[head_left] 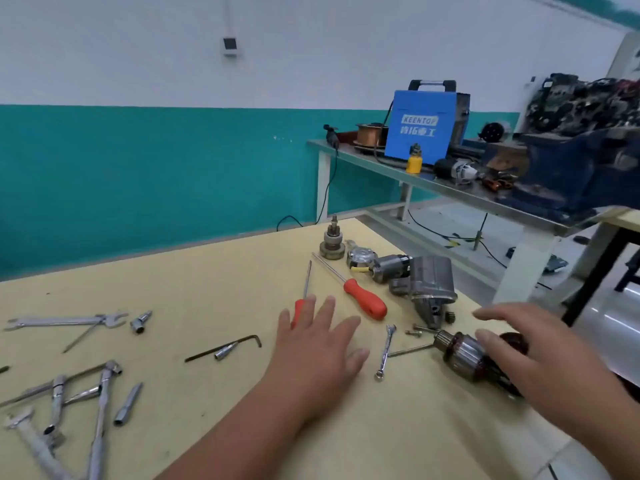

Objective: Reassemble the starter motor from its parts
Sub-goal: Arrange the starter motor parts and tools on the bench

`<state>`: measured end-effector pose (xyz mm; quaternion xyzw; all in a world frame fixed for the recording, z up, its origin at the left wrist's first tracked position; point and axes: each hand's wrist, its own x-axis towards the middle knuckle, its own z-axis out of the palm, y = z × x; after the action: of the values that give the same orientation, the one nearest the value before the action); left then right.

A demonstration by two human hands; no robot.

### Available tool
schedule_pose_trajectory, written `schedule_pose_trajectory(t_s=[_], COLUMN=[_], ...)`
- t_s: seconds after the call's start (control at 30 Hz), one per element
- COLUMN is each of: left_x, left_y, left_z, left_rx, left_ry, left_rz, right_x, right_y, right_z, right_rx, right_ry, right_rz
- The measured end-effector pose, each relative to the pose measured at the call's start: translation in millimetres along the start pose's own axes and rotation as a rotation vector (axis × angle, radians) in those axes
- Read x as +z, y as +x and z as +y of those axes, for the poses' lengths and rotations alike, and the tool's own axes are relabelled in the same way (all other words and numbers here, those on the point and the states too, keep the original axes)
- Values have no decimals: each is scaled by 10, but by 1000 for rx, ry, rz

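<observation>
Starter motor parts lie at the far right of the yellow table (pixel 207 289). The armature (pixel 464 356) lies on its side near the right edge, and my right hand (pixel 540 355) reaches over it with fingers straight, holding nothing. Behind it stand the grey drive housing (pixel 427 285), the solenoid (pixel 391 268), a round end cap (pixel 360 258) and the upright drive gear (pixel 332 242). My left hand (pixel 320 351) hovers flat and open over the table, partly covering a thin red-handled screwdriver (pixel 303 299).
A larger red screwdriver (pixel 363 296), a small spanner (pixel 385 351), bolts (pixel 417 330), hex key (pixel 242 344) and sockets, wrenches and extensions (pixel 100 393) lie scattered on the table. A metal bench (pixel 450 188) behind carries a blue welder (pixel 420 128) and a vise.
</observation>
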<state>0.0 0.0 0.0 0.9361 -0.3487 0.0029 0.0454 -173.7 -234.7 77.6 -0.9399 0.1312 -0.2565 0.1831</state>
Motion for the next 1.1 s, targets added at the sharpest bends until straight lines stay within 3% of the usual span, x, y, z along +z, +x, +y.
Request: schedule_pose_trajectory(t_s=[0.1, 0.13, 0.23, 0.3, 0.37, 0.47, 0.6, 0.73, 0.87, 1.0, 1.1], left_x=[-108, -167, -256, -314, -377, -443, -590, -722, -852, -982, -846], left_y=[169, 223, 303, 301, 277, 218, 83, -245, -717, -1139, -1335], left_z=[-232, -343, -483, -586, -707, -785, -786, -964, -1286, -1528, -1336], left_rx=[-278, -343, -393, -429, -486, -588, -639, -614, -613, -592, -664], left_ry=[49, 36, -134, -279, -461, -794, -1387, -1737, -1665, -1804, -1488], left_rz=[200, 186, 109, 160, 235, 281, 350, 415, 476, 547, 550], right_x=[326, 512, 1136, 1473, 1682, 1777, 1717, 1521, 1327, 1367, 1592], right_y=[115, 243, 815, 1116, 1287, 1302, 882, 410, 126, -61, -206], right_z=[-336, -485, -742, -811, -851, -1132, -1830, -2209, -2156, -2073, -2346], right_rx=[-91, -93, -37, 21, 69, 94, 29, -227, -368, -313, -386], right_ry=[134, 135, -138, -320, -334, -130, 391, 386, 504, 545, 482], right_rz=[-125, -213, -391, -427, -448, -472, -463, -435, -575, -534, -658])
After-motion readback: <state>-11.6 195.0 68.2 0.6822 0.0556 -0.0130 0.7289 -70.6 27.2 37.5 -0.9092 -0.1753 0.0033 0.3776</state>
